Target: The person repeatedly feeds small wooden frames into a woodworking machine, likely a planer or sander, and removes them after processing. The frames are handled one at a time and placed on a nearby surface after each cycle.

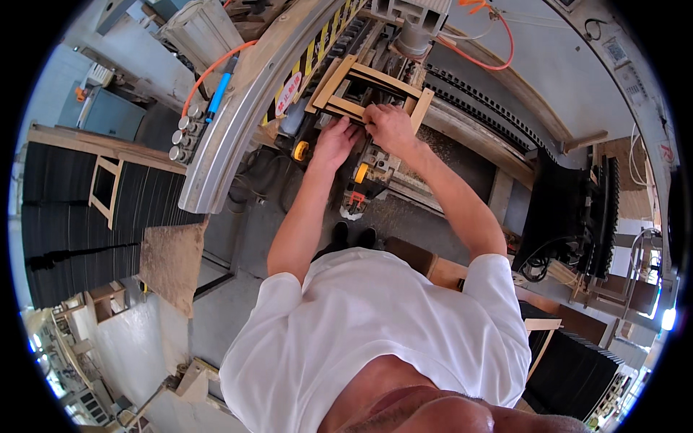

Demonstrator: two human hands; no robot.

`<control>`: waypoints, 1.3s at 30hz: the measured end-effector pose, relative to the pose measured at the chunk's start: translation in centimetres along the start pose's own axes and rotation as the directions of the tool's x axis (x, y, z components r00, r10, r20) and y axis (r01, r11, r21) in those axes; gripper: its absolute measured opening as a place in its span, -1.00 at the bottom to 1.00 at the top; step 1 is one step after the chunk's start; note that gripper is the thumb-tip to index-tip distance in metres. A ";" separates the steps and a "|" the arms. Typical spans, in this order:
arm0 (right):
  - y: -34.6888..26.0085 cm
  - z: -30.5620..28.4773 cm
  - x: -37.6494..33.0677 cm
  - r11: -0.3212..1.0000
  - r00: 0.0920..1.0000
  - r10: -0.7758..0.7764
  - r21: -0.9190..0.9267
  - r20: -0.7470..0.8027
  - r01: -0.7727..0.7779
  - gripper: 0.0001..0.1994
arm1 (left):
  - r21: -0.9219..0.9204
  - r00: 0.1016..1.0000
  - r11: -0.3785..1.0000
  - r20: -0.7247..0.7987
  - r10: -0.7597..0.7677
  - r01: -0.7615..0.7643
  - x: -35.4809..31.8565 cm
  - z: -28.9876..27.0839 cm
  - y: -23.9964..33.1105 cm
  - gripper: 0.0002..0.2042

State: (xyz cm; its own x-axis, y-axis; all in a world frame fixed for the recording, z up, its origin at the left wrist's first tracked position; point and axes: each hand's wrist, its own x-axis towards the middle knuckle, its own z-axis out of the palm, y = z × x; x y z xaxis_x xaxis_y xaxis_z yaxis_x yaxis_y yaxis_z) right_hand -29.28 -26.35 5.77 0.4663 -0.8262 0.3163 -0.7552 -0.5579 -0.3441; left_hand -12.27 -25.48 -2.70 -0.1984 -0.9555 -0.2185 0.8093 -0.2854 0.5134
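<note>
A light wooden frame point(336, 88) with an open middle rests on the machine in front of me, with dark parts showing through its opening. My right hand point(392, 128) comes over its near rail from the right, fingers bent and closed on the wood. Just left of it, my left hand point(338, 142) is at the near edge of the frame, palm turned partly up. Its fingers curl together there, and what lies between them is hidden. Below the hands, the machine carries two yellow round knobs point(302, 150) and a red-and-white part point(354, 203).
A curved metal beam point(229, 137) with black-and-yellow striping runs close on the left. Black cable chains point(498, 115) lie along the right side. Stacked dark panels point(79, 216) stand at left, more point(574, 379) at lower right. An orange hose point(498, 63) loops above. Sawdust covers parts of the bed.
</note>
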 end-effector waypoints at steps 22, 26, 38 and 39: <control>3.7 3.4 10.9 0.931 0.992 0.090 -0.361 0.087 -0.053 -0.71 | 0.144 0.979 0.990 -0.204 0.019 0.011 -26.7 -5.9 5.2 -0.69; 4.6 3.2 13.0 0.824 0.989 0.036 -0.565 0.146 0.054 -0.71 | 0.164 0.973 0.986 -0.232 0.020 0.019 -28.0 -8.4 7.3 -0.70; 9.8 4.0 21.9 0.699 0.957 0.229 -0.715 0.175 -0.037 -0.72 | 0.239 0.841 0.970 -0.518 0.156 -0.033 -30.5 -15.1 8.4 -0.64; 10.2 4.2 22.4 0.715 0.953 0.247 -0.697 0.178 -0.055 -0.70 | 0.227 0.839 0.972 -0.518 0.166 -0.053 -30.5 -15.1 8.1 -0.65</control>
State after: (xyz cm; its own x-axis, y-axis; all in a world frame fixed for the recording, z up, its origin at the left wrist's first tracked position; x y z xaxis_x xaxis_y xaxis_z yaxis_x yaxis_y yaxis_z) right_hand -24.61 -50.88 5.65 0.3398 -0.9387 0.0588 -0.8865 -0.2988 0.3533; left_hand 8.70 2.46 -4.38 0.2546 -0.8104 -0.5277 0.6719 -0.2443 0.6992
